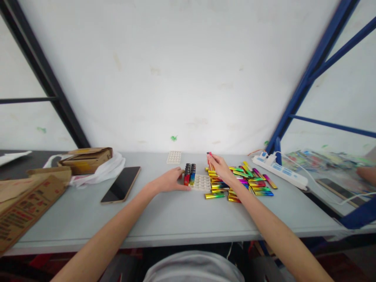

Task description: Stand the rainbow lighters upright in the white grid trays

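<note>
While the left hand (169, 180) spreads wide around the left end of the pale tray (202, 181), seemingly to steady its standing lighters (187, 177), the right hand (221, 166) pinches a red lighter (210, 163) in a narrow grip above the surface (164, 219), beyond the tray's right end, its long axis near upright, dark end up.
</note>
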Demonstrator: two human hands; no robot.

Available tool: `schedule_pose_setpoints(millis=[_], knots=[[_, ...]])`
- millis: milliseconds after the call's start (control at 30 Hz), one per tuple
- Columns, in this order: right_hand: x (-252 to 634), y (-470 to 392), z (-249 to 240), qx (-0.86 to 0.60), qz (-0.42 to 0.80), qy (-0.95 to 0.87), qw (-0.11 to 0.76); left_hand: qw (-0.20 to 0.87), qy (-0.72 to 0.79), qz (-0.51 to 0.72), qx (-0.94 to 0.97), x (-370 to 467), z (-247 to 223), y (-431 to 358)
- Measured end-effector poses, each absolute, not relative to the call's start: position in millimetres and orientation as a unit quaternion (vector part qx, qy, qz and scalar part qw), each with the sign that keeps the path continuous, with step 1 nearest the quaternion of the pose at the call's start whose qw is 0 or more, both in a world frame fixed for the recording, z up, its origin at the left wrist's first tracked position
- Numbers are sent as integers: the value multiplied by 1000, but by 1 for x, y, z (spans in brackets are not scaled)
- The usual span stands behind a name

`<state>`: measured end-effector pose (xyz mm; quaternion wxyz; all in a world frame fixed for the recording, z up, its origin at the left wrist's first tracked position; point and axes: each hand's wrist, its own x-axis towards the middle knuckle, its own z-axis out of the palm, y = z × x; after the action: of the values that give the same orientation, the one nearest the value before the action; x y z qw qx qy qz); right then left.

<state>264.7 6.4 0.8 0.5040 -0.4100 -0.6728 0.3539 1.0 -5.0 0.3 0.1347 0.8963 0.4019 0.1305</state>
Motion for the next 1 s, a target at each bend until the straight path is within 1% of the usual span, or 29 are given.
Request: schedule_pose_setpoints(millis=[133, 233, 300, 400, 533, 633, 767, 1000], knots=[[253, -2, 1, -360, 427, -676, 480, 134, 404, 125, 896, 2, 2, -7], [245, -9, 0, -375, 465, -653, 467, 137, 402, 130, 896, 1, 2, -7], [241, -13, 0, -403, 433, -651, 477, 139, 399, 138, 896, 1, 1, -7], [237, -15, -2, -440, 333, -671, 495, 138, 400, 143, 895, 0, -1, -6], [234, -15, -6, -505, 246, -677, 475, 141, 398, 154, 893, 0, -2, -5], [231, -15, -9, -522, 218, -682, 464, 140, 398, 151, 894, 0, -1, -6], [229, -15, -10, -508, 194, -690, 477, 133, 396, 141, 897, 0, 0, -5], [230, -18, -6, -503, 191, -697, 474, 134, 398, 141, 897, 0, -1, -4]])
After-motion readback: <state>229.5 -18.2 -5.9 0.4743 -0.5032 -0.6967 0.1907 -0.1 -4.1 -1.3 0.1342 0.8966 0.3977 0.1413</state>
